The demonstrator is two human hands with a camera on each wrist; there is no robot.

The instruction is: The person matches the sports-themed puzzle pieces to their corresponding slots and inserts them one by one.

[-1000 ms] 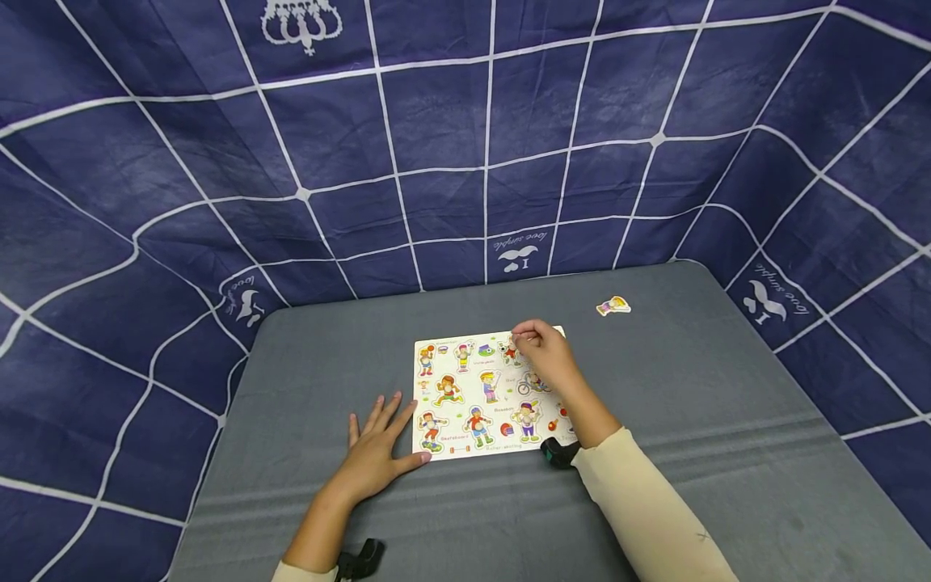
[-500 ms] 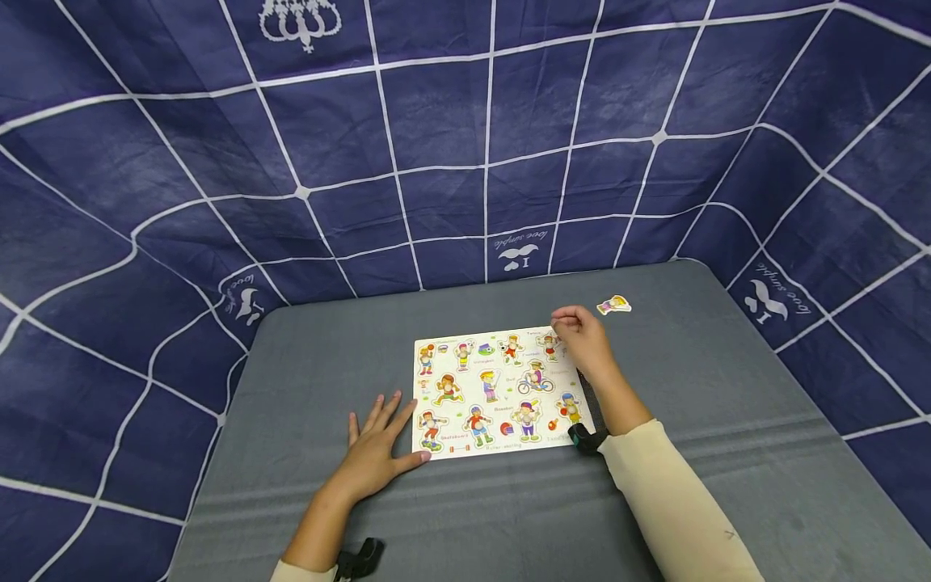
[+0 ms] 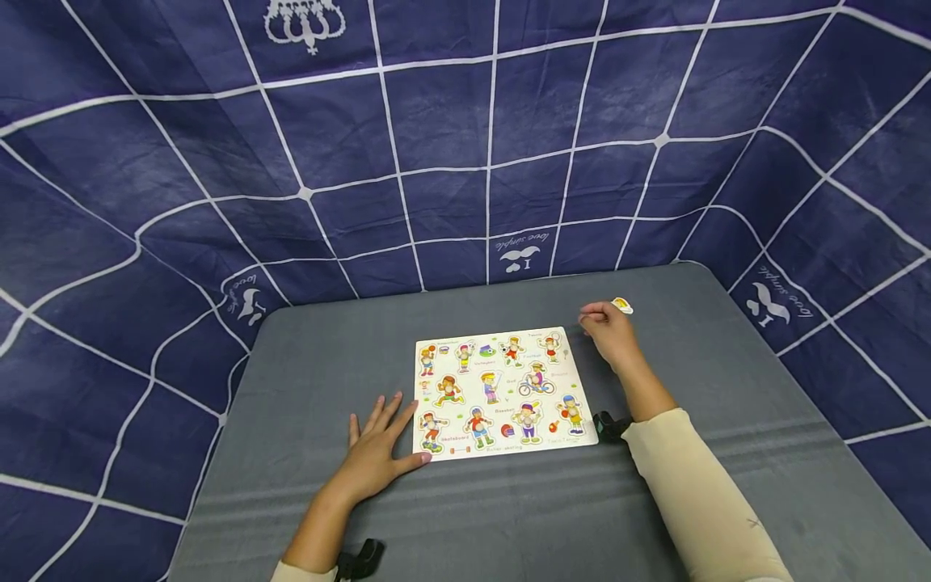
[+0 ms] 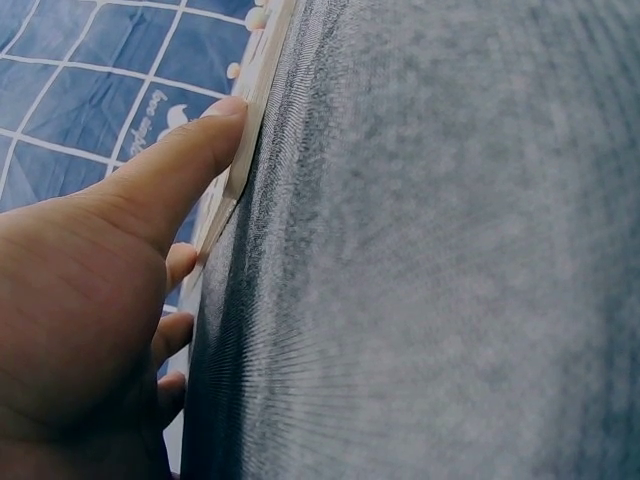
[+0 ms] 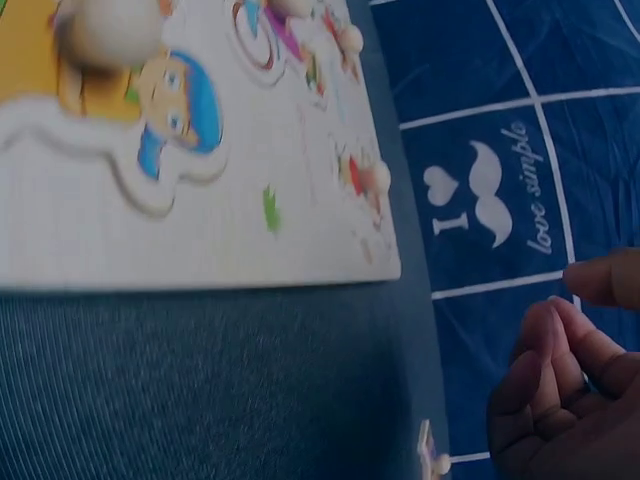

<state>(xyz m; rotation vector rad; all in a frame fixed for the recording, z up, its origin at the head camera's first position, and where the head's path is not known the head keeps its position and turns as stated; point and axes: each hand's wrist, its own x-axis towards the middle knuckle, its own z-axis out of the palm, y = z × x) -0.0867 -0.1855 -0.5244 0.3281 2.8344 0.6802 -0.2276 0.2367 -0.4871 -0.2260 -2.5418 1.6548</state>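
A white puzzle board [image 3: 502, 449] with picture pieces of sporting children lies flat on the grey table; in the right wrist view its pieces bear round knobs [image 5: 375, 180]. My left hand [image 3: 372, 457] rests with spread fingers at the board's near left corner. Its thumb [image 4: 200, 140] touches the board's edge in the left wrist view. Past the board's far right corner is my right hand [image 3: 614, 333], fingers loosely bent, thumb apart, nothing between them. Close behind it lies a loose knobbed piece [image 3: 621, 305], partly covered by the hand; the right wrist view shows this piece edge-on.
The grey cloth-covered table [image 3: 698, 347] extends on all sides of the board. A dark blue curtain [image 3: 451, 202] with white grid lines stands behind the table and along both sides. Black wrist mounts [image 3: 361, 559] are strapped to both wrists.
My right hand has moved right from over the board's top right part to beside the loose piece, uncovering the pieces there. The left hand and the board have stayed put.
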